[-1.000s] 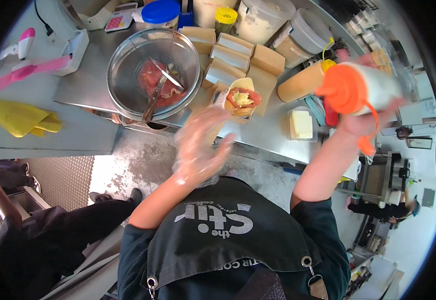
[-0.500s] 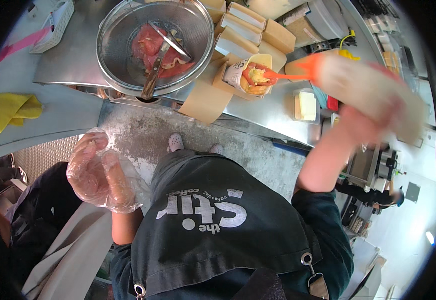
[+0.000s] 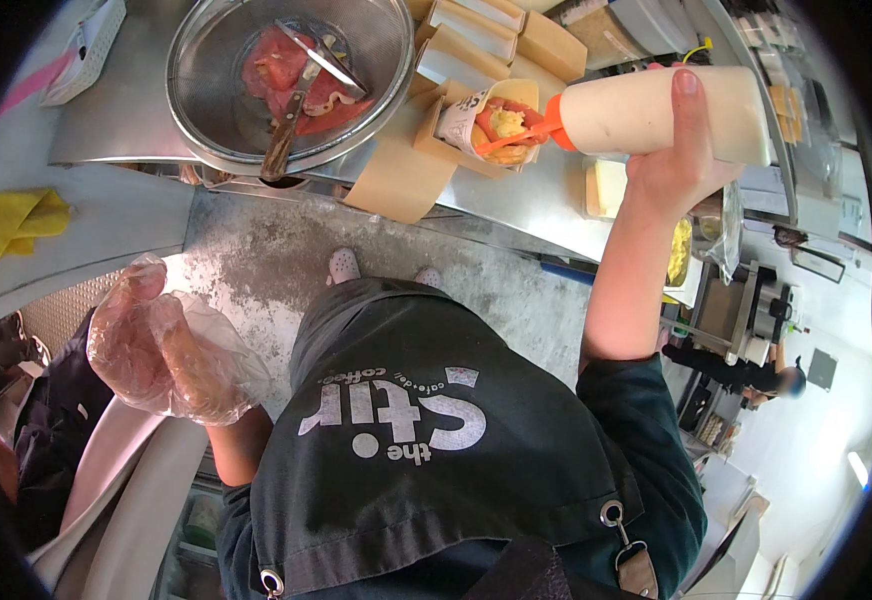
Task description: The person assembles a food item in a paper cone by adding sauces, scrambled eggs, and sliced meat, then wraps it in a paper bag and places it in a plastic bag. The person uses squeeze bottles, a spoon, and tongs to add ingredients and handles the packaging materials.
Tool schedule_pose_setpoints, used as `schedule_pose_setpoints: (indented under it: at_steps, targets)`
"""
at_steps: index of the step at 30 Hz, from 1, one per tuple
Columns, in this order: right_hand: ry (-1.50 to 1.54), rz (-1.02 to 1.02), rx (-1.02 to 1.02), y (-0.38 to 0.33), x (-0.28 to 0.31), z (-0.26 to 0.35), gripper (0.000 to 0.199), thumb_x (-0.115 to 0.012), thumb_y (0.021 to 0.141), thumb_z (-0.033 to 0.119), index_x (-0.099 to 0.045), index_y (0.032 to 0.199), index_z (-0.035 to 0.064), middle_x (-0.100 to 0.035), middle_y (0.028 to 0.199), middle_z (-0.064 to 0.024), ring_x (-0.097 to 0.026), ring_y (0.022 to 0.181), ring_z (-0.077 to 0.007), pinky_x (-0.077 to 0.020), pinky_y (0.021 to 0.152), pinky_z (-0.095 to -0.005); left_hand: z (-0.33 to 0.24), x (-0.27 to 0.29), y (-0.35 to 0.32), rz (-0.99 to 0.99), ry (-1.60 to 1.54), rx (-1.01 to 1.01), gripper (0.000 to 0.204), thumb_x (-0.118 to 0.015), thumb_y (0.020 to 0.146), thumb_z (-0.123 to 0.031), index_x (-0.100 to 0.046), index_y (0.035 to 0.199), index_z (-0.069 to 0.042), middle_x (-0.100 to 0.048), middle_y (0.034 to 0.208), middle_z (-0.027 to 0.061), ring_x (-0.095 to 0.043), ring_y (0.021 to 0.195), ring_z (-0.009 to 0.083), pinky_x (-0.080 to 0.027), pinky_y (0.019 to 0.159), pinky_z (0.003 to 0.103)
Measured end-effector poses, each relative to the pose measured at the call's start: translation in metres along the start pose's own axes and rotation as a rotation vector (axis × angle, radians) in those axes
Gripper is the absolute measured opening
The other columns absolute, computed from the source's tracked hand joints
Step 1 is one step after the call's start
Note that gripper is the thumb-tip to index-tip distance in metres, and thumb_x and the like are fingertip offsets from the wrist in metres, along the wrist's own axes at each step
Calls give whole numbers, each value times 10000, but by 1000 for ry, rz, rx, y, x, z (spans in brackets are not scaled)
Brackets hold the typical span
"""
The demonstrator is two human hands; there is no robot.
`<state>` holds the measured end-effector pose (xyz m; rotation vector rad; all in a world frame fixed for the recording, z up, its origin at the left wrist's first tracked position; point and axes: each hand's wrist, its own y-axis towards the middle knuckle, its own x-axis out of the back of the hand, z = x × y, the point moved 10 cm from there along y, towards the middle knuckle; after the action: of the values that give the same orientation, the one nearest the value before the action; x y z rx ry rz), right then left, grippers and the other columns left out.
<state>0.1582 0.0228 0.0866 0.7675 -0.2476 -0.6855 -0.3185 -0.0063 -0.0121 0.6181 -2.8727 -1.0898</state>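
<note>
Keep the orange pointed spout [image 3: 513,140] low over the bread roll with pink slices and pale-yellow filling [image 3: 506,122]; even, light pressure should suit best, clear of the white printed paper sleeve [image 3: 461,118]. Roll sits sleeved in the open brown cardboard box [image 3: 426,140], on the steel worktop [image 3: 106,125]. Your bare right hand [image 3: 686,150] grips the clear squeeze bottle of pale sauce [image 3: 611,118], tipped near level, forearm reaching forward. Your plastic-gloved left hand [image 3: 161,350] hangs off the worktop, empty, fingers loosely curled, thumb apart. Spout contact: can't tell.
</note>
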Motion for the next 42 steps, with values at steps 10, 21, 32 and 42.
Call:
schedule_pose_setpoints:
  at_steps: [10,21,32,42]
  targets:
    - [14,6,93,3,-13,5,371,-815,770,97,-599,1033,-52,-658,897,-141,-685,757,-259,-614,680,-395,9,-1,0,13,-2,38,285,-633,912,-58,-622,1191,-2,-699,1121,161,-696,1015,279,-551,947,418]
    - [31,0,69,-2,-20,15,361,-834,756,78,-625,1030,-29,-669,925,-108,-669,786,-204,-578,690,-344,9,-3,0,8,66,33,240,-651,951,-99,-625,1170,-3,-708,1081,153,-705,980,245,-583,879,355]
    - [122,-96,34,-9,-20,9,439,-848,736,91,-601,1075,-38,-657,966,-122,-673,814,-220,-592,679,-354,6,-3,1,-4,57,55,222,-650,949,-115,-640,1136,5,-715,1060,139,-704,956,230,-572,897,355]
    - [137,-111,-5,-17,-25,6,454,-852,733,85,-597,1094,-22,-655,983,-123,-670,817,-218,-587,671,-358,6,-10,2,38,66,27,249,-652,926,-89,-648,1163,-15,-716,1062,137,-700,964,230,-573,889,357]
